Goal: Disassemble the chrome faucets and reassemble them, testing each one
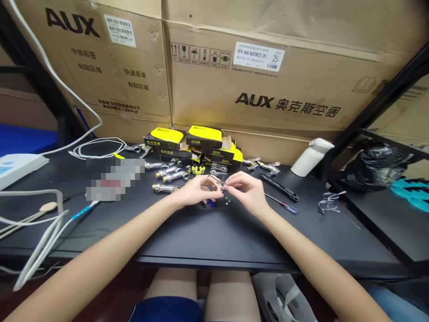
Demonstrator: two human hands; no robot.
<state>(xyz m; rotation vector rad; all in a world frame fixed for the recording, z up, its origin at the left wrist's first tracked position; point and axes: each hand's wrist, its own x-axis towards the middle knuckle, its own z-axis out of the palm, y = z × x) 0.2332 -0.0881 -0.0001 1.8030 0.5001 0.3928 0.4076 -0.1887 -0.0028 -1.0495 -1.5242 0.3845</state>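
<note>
My left hand (200, 190) is closed around a small metal part (217, 181) above the middle of the black table. The fingertips of my right hand (246, 190) pinch at the right end of the same part. A blue piece (210, 202) shows just under my left hand. Several tiny metal bits (227, 201) lie on the table below the fingers. Chrome fittings with brass ends (174, 175) lie behind and left of my left hand. A screwdriver (284, 206) rests right of my right hand.
Stacked black and yellow boxes (204, 135) stand at the back before large cartons (208, 89). A white bottle (311, 157), a black tool (279, 187) and glasses (330, 202) are on the right. Cables (56, 210) and a white power strip (22, 169) occupy the left.
</note>
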